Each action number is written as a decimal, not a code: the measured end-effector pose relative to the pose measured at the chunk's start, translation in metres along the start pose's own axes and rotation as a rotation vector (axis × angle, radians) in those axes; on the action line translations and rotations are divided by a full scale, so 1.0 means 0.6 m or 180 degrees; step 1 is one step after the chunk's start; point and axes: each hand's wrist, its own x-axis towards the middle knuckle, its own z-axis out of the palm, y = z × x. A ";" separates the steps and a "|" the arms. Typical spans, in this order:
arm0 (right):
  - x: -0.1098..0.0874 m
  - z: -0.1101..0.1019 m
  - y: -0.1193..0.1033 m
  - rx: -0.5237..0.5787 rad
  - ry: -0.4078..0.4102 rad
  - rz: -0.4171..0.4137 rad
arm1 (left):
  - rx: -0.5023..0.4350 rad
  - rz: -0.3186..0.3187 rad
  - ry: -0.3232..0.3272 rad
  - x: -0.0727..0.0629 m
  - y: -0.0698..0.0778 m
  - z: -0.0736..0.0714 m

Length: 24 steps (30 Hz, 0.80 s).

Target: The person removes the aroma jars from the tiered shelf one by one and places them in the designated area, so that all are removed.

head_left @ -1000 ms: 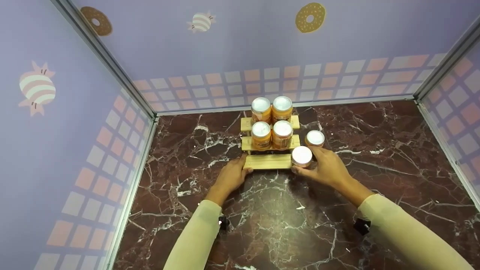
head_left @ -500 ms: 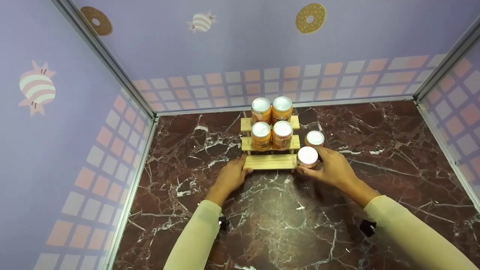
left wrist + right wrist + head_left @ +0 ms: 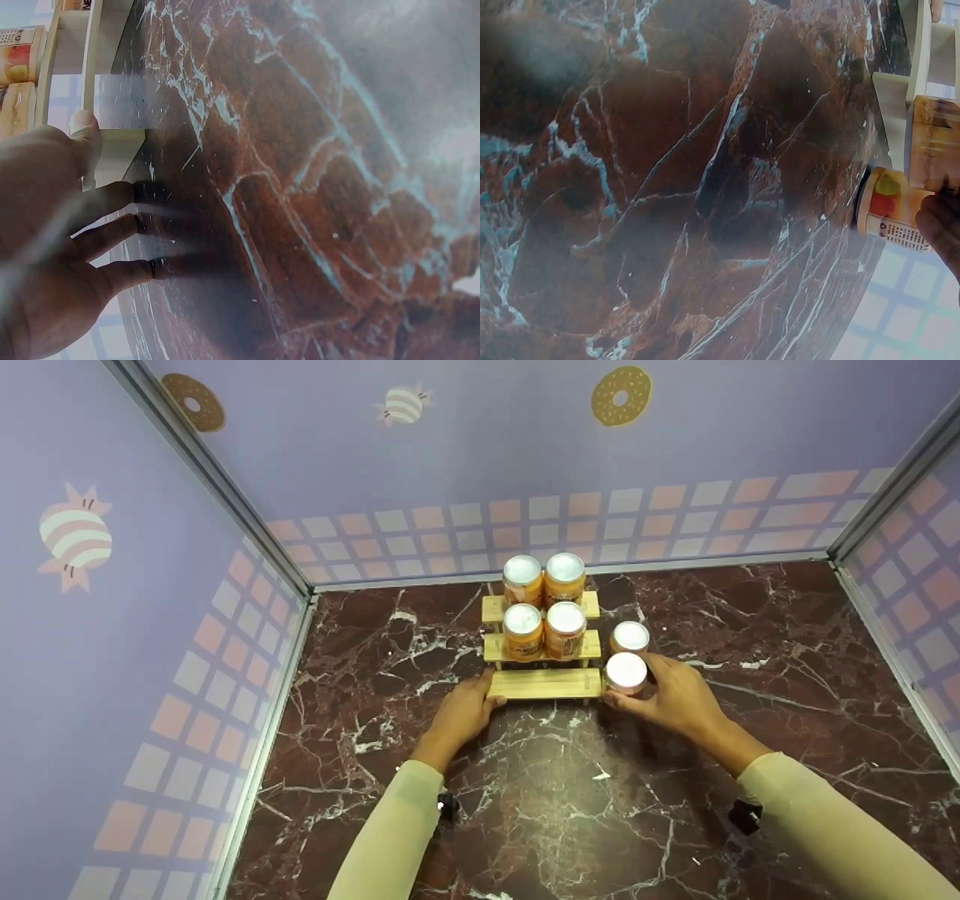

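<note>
Candy (image 3: 75, 536), striped pink and white, is drawn on the pale purple wall (image 3: 142, 607) at the far left. Next comes the left hand (image 3: 459, 712), in a long cream sleeve (image 3: 386, 836). It holds the left end of a pale yellow wooden rack (image 3: 544, 684) made like three little stairs. Its thumb is on the lowest stair's front corner, and three fingers spread wide down to the shiny dark red table (image 3: 562, 810) with white lines.

Four round orange jars with silver lids stand upright on the rack. The top stair has a left jar (image 3: 523, 581) and a right jar (image 3: 565, 579). The middle stair has two more, side by side (image 3: 523, 636). Their lids are on, so I cannot tell what is inside.

Just right of the lowest stair is another round orange jar with a bright white lid (image 3: 625, 675). The right hand (image 3: 679, 697) holds it, thumb in front and fingers behind. It looks lifted off the table.

Just behind it, one more orange jar with a pale lid (image 3: 630, 637) stands on the table. Its label has red and yellow-green shapes. I cannot tell if those two jars touch.
</note>
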 end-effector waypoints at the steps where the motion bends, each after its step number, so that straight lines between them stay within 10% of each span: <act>1: -0.001 0.000 0.001 0.0000 -0.0005 0.0015 | -0.0005 -0.0004 0.0007 0.000 0.000 0.000; 24: -0.011 -0.006 0.044 -0.0171 -0.0104 0.0226 | -0.0035 -0.0033 -0.0005 -0.003 0.006 -0.006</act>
